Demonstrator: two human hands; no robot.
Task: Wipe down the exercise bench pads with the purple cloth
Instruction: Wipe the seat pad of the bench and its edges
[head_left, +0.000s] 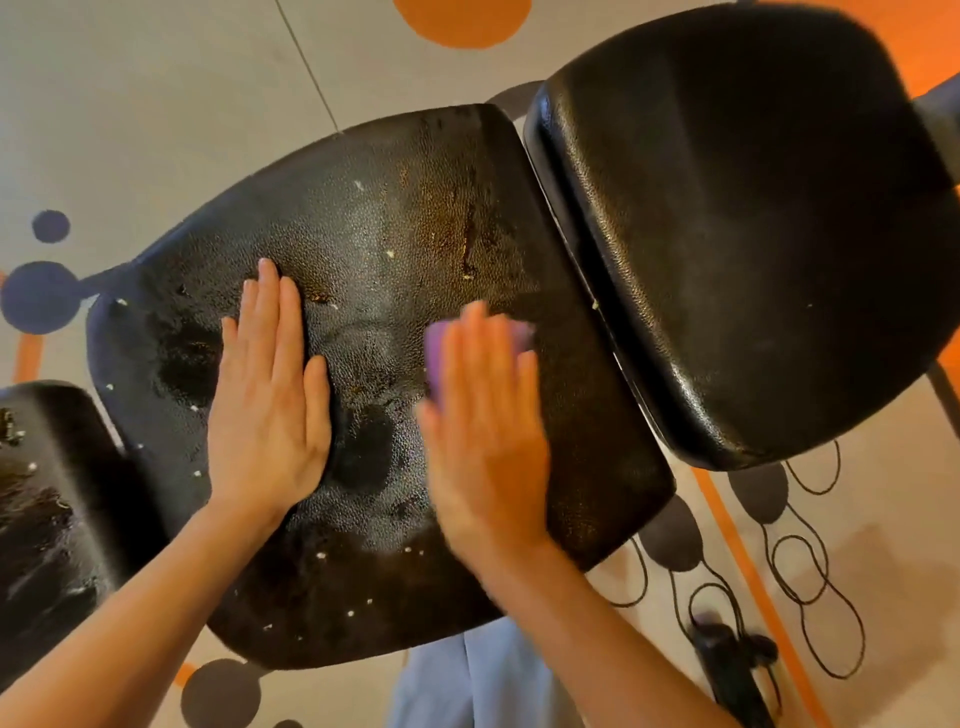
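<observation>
The purple cloth (470, 343) lies under the flat fingers of the right hand (485, 415), centre-right of frame, on the middle pad (395, 218); fingers straight, pressing, not curled. Left hand (267, 395) also flat on the pad, holds nothing. Dirty marks are toward upper centre, so right hand is nearer. Count: 3 pads, 1 cloth, 2 hands.
</observation>
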